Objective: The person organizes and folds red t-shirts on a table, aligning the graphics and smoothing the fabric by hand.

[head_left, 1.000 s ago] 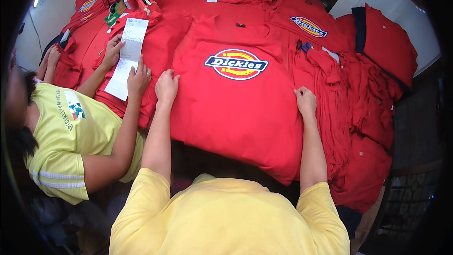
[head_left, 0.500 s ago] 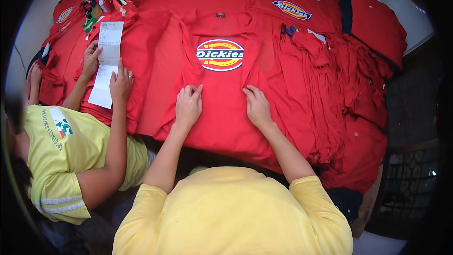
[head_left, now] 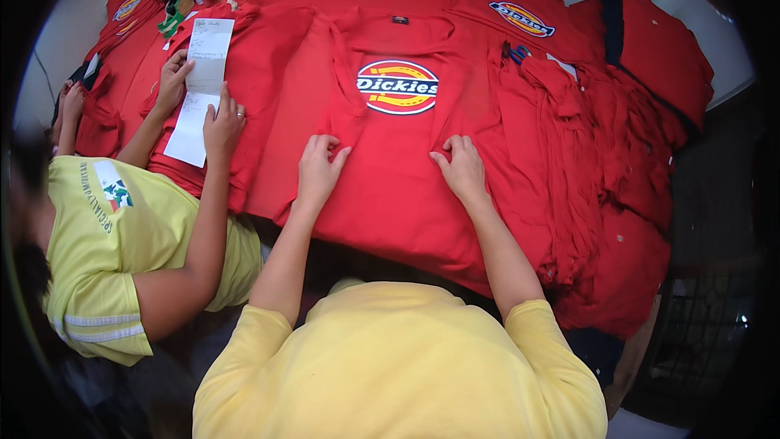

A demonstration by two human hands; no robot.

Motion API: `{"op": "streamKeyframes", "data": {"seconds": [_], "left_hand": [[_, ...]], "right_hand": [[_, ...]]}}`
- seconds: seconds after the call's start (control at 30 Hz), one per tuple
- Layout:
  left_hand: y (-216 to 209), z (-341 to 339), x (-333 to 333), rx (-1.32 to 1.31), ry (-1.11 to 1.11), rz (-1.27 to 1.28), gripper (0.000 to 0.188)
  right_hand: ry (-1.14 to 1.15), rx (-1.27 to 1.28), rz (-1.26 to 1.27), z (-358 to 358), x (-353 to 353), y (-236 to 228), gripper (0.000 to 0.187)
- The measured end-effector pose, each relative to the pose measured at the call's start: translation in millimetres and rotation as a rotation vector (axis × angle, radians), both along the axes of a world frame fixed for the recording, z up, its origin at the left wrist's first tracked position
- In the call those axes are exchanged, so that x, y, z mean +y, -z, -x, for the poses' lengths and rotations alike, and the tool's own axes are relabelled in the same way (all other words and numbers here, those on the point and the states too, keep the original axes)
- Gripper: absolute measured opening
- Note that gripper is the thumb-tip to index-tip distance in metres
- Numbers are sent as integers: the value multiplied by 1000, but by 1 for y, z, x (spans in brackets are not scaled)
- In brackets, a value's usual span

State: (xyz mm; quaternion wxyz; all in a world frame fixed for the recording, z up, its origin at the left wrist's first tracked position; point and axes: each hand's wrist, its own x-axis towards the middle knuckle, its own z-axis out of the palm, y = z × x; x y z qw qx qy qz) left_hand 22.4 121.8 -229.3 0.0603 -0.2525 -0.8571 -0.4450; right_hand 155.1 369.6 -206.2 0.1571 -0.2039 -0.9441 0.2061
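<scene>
A red T-shirt lies spread face up in front of me, its neck away from me. An oval print in yellow, red, white and dark blue sits on its chest, with a small dark label inside the neck. Loose fabric is folded inward along both sides of the print. My left hand rests at the left side of the shirt, thumb and fingers a little apart. Opposite it, my right hand is at the right side, its thumb also parted from bent fingers. Neither hand visibly grips cloth.
At left, a co-worker in a lime shirt holds a long paper slip. Piled red garments lie at right, with blue-handled scissors on them. Small tools lie at far left. Another person's hand shows at the left edge.
My thumbs and fingers have parted slightly at the shirt's sides. The whole view has shifted, so the shirt appears further right and a little higher. The co-worker still holds the paper slip.
</scene>
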Motion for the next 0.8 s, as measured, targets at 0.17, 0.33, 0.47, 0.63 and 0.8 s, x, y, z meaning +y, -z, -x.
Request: {"op": "streamKeyframes", "data": {"seconds": [0.17, 0.33, 0.47, 0.63, 0.8], "left_hand": [[9, -3, 2, 98, -31, 48, 25], [-5, 28, -5, -429, 57, -357, 17], [-69, 55, -72, -688, 75, -767, 16], [-145, 55, -72, -637, 115, -964, 12], [-194, 80, -116, -161, 71, -1105, 5]], "right_hand": [[-50, 35, -24, 1, 5, 7, 28], [-57, 64, 601, 4, 51, -2, 22], [46, 293, 977, -45, 112, -101, 18], [30, 521, 1062, -119, 182, -136, 10], [-214, 770, 1118, -141, 158, -202, 6]]}}
